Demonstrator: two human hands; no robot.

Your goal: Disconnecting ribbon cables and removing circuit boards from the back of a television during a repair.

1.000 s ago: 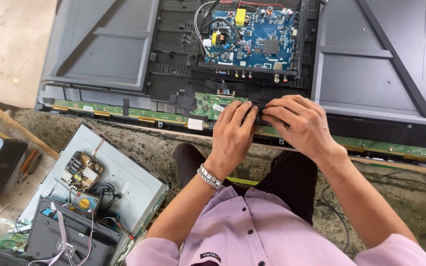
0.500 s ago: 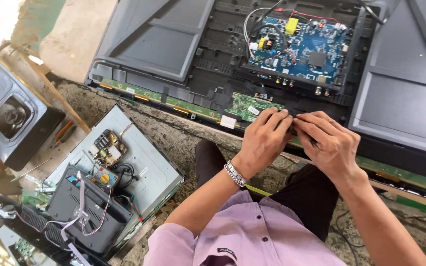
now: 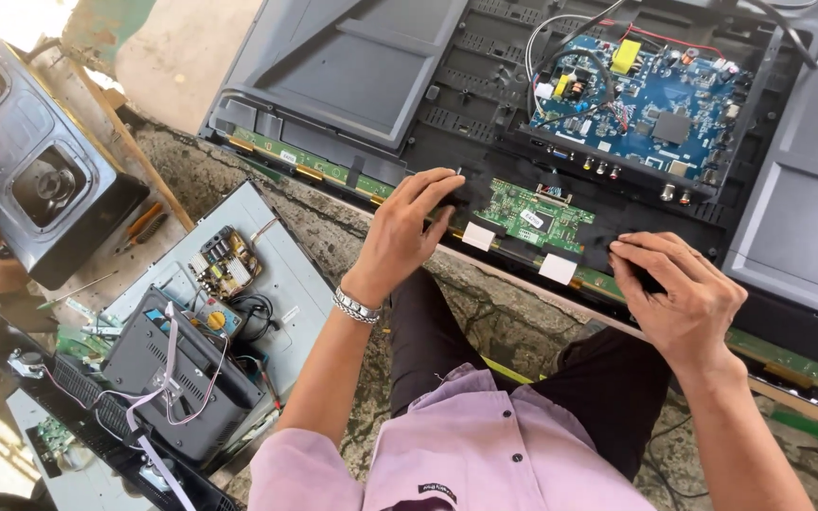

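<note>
Opened television back [image 3: 352,66]: matt grey plastic panels, black ribbed plastic inside. Blue circuit board [image 3: 646,104]: glossy, metal connectors along lower edge. Small green board [image 3: 532,213]: glossy, white paper labels below. Left hand [image 3: 409,227]: bare, metal-link bracelet [image 3: 356,307] at wrist. Shirt [image 3: 485,454]: smooth lilac cloth. Ground [image 3: 485,312]: rough, gritty stone. Grey speaker cabinet [image 3: 30,161] at left edge: smooth matt plastic.

A small white label [image 3: 531,219] sits on the green board [image 3: 534,214] at the middle. Two white rectangular tabs lie along the panel's near edge: one [image 3: 477,236] just left of that board, one [image 3: 558,269] to its right. A small white sticker [image 3: 290,156] marks the green strip [image 3: 310,167] farther left.
</note>
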